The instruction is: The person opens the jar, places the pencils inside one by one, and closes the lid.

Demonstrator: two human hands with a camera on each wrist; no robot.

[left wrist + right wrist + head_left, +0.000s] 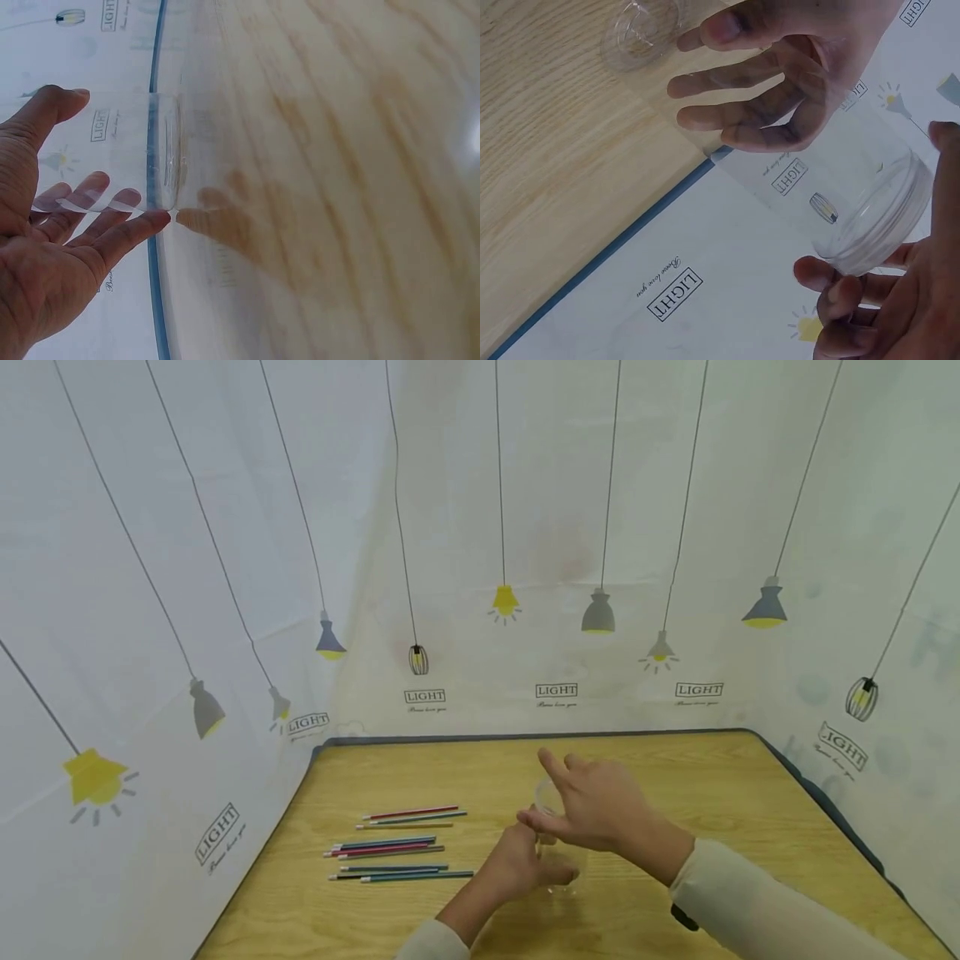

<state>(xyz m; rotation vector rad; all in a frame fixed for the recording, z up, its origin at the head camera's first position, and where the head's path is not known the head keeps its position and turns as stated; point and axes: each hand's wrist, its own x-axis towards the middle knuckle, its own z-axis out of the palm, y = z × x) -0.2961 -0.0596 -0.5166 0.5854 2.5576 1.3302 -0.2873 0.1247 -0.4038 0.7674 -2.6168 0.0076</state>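
Note:
A clear plastic jar [561, 887] stands upright on the table, right of the pencils. My left hand [517, 864] holds its side, thumb and fingers on opposite sides of the wall [120, 161]. At the jar's top my right hand [607, 802] spans the clear lid [889, 214], thumb to one side and fingers to the other. In the head view the right index finger sticks out past the lid. The right wrist view shows fingertips [814, 274] at the lid's edge. Nothing shows inside the jar.
Several pencils lie in three loose groups on the wooden table [675, 777]: a far group [412, 815], a middle group [386, 847] and a near group [401, 874]. White cloth walls [465, 527] printed with lamps enclose the table's back and sides.

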